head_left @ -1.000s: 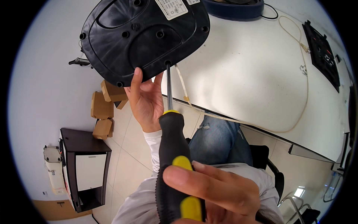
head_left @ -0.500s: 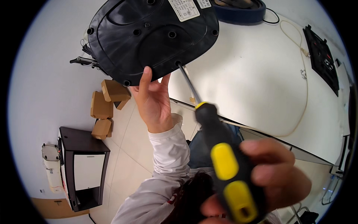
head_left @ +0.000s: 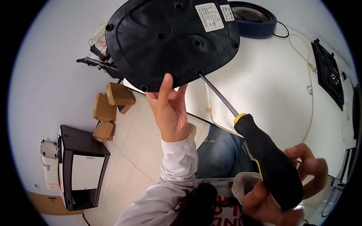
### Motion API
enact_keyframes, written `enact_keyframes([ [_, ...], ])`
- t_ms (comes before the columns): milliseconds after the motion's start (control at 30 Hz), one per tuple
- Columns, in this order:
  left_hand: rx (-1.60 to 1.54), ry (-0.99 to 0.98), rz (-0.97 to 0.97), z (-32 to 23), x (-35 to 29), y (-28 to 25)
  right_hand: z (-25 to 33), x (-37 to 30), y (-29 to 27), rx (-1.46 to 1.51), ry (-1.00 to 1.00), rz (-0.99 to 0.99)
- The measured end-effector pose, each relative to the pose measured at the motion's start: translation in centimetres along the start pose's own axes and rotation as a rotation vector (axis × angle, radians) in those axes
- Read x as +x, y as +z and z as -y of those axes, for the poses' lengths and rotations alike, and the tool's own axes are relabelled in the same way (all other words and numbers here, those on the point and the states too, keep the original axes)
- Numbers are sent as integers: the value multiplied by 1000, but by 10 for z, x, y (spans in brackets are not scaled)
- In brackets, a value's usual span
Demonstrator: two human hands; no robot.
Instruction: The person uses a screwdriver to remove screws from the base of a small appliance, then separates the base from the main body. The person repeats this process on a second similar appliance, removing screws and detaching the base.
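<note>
White table (head_left: 264,84) | left hand (head_left: 171,115): black base (head_left: 151,56) | right hand (head_left: 316,175): angled screwdriver (head_left: 273,162)

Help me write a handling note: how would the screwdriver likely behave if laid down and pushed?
The screwdriver would probably stay stiff, as its shaft looks straight and metallic. It seems apt to roll or swing around, given the rounded handle. Its weight likely sits toward that handle, which looks far thicker than the shaft.
</note>
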State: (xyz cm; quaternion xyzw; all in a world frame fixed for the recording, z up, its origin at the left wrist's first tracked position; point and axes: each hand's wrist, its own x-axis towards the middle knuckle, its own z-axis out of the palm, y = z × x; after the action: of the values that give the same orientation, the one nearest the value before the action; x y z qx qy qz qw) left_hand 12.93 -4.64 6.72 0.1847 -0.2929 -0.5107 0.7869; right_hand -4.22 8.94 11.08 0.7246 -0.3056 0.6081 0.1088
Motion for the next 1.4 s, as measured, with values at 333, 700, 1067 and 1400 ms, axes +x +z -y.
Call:
enact_keyframes([
  [333, -23, -28, 15, 2, -1, 7, 85, -10, -5, 538, 1249, -411],
  [700, 23, -11, -47, -5, 2, -1, 33, -1, 39, 57, 172, -460],
  [1067, -14, -32, -33, -8, 2, -3, 73, -10, -11, 330, 908, -80],
  [1400, -99, -34, -48, -14, -5, 11, 5, -14, 60, 115, -181, -50],
])
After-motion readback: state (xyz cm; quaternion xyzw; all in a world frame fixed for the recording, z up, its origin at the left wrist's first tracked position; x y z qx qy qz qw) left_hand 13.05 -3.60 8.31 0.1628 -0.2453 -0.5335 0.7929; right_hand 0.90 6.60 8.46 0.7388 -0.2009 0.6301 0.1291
